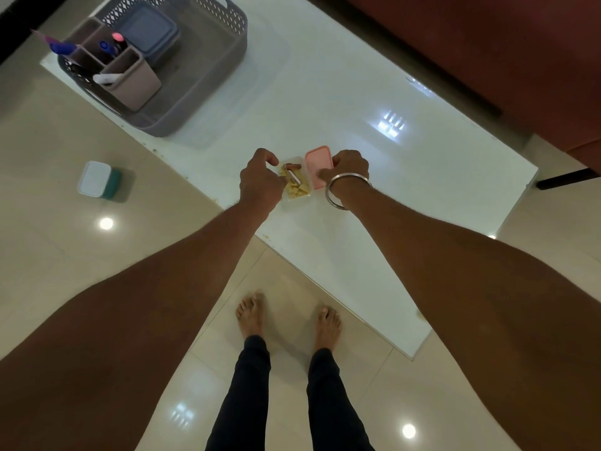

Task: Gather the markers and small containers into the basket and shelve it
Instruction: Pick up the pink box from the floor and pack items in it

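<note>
A small clear container [297, 185] with yellowish bits and a small metal piece inside stands open near the table's front edge. My left hand [260, 180] curls against its left side. My right hand [348, 166], with a steel bangle on the wrist, grips the pink lid [317, 162] lying just right of the container. A grey lattice basket [195, 89] sits at the table's far left corner. Inside it are a pinkish pen holder [130, 81] with several markers [109, 48] and a blue lidded box [149, 32].
The white glossy table [374, 102] runs diagonally. A teal box with a white lid [99, 180] lies on the beige tiled floor to the left. A dark red sofa [487, 43] borders the table's far side. My bare feet stand at the table's near edge.
</note>
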